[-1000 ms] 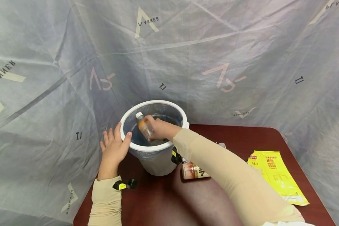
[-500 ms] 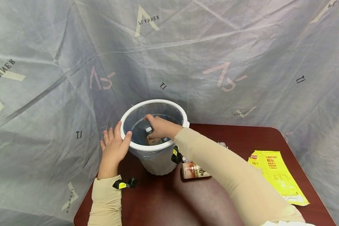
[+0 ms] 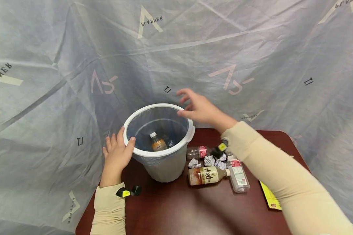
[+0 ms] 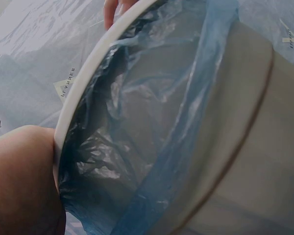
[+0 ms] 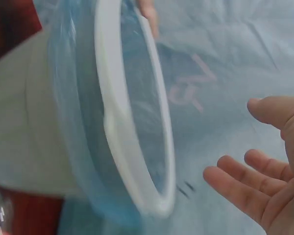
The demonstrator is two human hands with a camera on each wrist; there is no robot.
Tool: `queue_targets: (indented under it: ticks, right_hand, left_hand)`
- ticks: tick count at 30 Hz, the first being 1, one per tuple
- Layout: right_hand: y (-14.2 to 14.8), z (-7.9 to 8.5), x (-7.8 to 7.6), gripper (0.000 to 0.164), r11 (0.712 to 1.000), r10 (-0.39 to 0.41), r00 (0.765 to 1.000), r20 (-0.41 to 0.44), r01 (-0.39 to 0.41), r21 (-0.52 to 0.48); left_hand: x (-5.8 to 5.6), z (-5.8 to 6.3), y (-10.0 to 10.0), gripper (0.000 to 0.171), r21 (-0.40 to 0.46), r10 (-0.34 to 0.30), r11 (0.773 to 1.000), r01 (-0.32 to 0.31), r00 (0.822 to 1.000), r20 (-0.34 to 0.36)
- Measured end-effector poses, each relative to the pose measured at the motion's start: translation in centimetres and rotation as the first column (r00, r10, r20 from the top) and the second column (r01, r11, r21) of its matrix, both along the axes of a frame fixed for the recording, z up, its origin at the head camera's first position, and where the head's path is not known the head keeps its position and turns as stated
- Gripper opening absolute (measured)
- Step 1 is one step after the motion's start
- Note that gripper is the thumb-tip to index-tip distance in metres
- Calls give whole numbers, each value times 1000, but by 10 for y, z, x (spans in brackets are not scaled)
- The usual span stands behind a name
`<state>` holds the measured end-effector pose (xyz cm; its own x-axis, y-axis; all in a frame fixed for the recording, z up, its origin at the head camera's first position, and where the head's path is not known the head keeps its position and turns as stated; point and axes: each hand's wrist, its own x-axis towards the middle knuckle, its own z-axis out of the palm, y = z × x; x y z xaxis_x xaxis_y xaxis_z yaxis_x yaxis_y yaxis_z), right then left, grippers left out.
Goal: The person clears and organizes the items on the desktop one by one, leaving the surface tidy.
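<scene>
A light grey trash bin [image 3: 164,168] with a white rim stands on the table, lined with a translucent bluish bag [image 4: 152,107]. My left hand [image 3: 116,158] rests against the rim's left side, fingers spread outside and thumb over the edge. Inside the bin, a small orange-labelled bottle [image 3: 159,145] with a white cap leans, its base hidden by the front rim. Other clear plastic lies beside it, too unclear to name. My right hand [image 3: 201,109] is above the rim's right side, holding nothing, its fingers loosely bent and apart from the bin in the right wrist view.
Right of the bin lie a brown-labelled bottle [image 3: 207,175], a clear bottle with a red-and-white label [image 3: 238,176], another clear bottle [image 3: 197,152] and several crumpled paper balls [image 3: 209,161]. A yellow wrapper [image 3: 270,195] is partly hidden under my right arm. Grey cloth hangs behind.
My right hand has let go of the orange-labelled bottle inside the bin, then risen out and moved right. My left hand stays at the rim.
</scene>
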<state>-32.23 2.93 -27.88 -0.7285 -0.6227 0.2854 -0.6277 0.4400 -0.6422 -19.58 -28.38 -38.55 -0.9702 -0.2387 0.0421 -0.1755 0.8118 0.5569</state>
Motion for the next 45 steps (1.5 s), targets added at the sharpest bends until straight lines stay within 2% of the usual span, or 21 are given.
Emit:
queue_targets:
  ticks: [3,6,12,19,24,30,35,45]
  right_hand:
    - [42,9,3,60,998,-59,997,-52,58,-20]
    - [84,12,8,57,991,-136,985,-104,136,-13]
    - [163,-5,18,55,951,-300,948,-111,306,41]
    - [244,-47,26,59,891,-440,898,-26,440,111]
    - [286,-76,28,63,866,-493,869,51,484,128]
    - [321,-109,25,71,856,-513,851,112,498,143]
    - [348,-146,26,75,849,-529,830,179,512,134]
    - [384,-219,45,75,796,-603,756,253,592,130]
  left_hand:
    - [0,0,-2,77,0,0,1000,0,1000,-2]
    - [1,0,-3,76,4,5,1000,-5,1000,-11]
    - [7,2,-6,76,4,16,1000,-16,1000,-2]
    - [10,2,-7,75,6,23,1000,-23,1000,-19]
    - [9,-1,-8,75,10,23,1000,-23,999,-44]
    - [7,-1,-7,75,21,23,1000,-22,999,-48]
    - [8,2,-5,75,27,22,999,-21,999,-45]
    - [10,4,-2,76,35,19,999,-18,999,-25]
